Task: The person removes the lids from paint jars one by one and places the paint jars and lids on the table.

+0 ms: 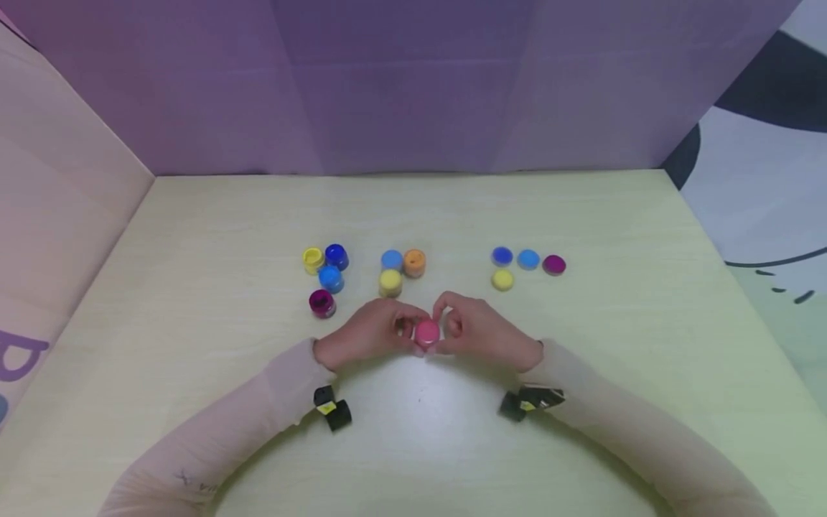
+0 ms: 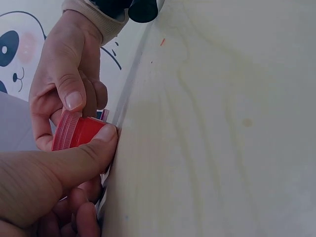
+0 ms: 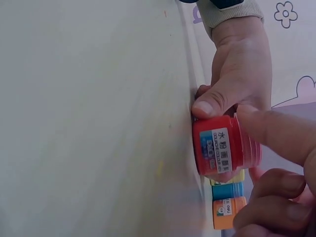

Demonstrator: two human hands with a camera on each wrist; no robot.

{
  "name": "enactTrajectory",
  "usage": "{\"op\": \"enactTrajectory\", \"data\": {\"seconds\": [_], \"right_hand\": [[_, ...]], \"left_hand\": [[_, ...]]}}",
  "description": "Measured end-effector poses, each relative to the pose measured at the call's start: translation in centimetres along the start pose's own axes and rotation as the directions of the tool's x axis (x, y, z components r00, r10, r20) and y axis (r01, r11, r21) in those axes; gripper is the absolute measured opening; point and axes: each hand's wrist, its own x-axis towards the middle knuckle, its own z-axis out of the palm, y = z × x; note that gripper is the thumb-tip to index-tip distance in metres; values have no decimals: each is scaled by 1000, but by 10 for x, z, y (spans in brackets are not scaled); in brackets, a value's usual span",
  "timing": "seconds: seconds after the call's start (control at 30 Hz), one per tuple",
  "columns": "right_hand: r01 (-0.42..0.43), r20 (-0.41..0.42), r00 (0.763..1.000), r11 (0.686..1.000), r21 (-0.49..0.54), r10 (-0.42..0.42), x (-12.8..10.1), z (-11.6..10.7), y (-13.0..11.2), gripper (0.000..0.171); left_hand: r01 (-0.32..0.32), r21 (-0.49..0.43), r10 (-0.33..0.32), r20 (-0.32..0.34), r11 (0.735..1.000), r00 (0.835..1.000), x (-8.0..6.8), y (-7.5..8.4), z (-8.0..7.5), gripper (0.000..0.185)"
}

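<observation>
Between the two hands is a small red gouache paint jar (image 1: 427,333) with a ridged pinkish-red lid (image 2: 65,131). My left hand (image 1: 371,332) grips the jar's body, its thumb on the side in the left wrist view. My right hand (image 1: 487,332) pinches the lid's rim with thumb and finger. In the right wrist view the jar lies tilted sideways, its printed label (image 3: 221,150) toward the camera. The lid sits on the jar. Just beyond the hands stands a yellow-topped jar (image 1: 390,283), beside a light blue-topped jar (image 1: 391,261) and an orange jar (image 1: 415,263).
At left stand uncapped jars: yellow (image 1: 313,260), dark blue (image 1: 337,256), light blue (image 1: 331,278) and purple (image 1: 322,304). Loose lids lie at right: dark blue (image 1: 502,256), light blue (image 1: 528,259), purple (image 1: 554,265) and yellow (image 1: 502,279). A purple panel (image 1: 413,86) borders the table's back.
</observation>
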Motion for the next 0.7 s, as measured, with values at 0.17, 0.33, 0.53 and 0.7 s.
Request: {"op": "enactTrajectory", "data": {"seconds": [0.17,0.33,0.53,0.7], "right_hand": [[50,-14,999,999,-18,-51,2,1,2,30],[92,-6,996,996,7,-92,3,0,7,28],[104,60,993,994,23,-105,7,-8,12,28],[130,135,981,989,66,-138,13,-16,18,30]], "left_hand": [[-6,11,6,-2,1000,1000,0,0,0,32],[-4,25,4,-5,1000,1000,0,1,-1,32],[4,10,-3,-6,1000,1000,-1,0,-1,29],[12,20,-12,-9,1000,1000,0,0,0,22]]}}
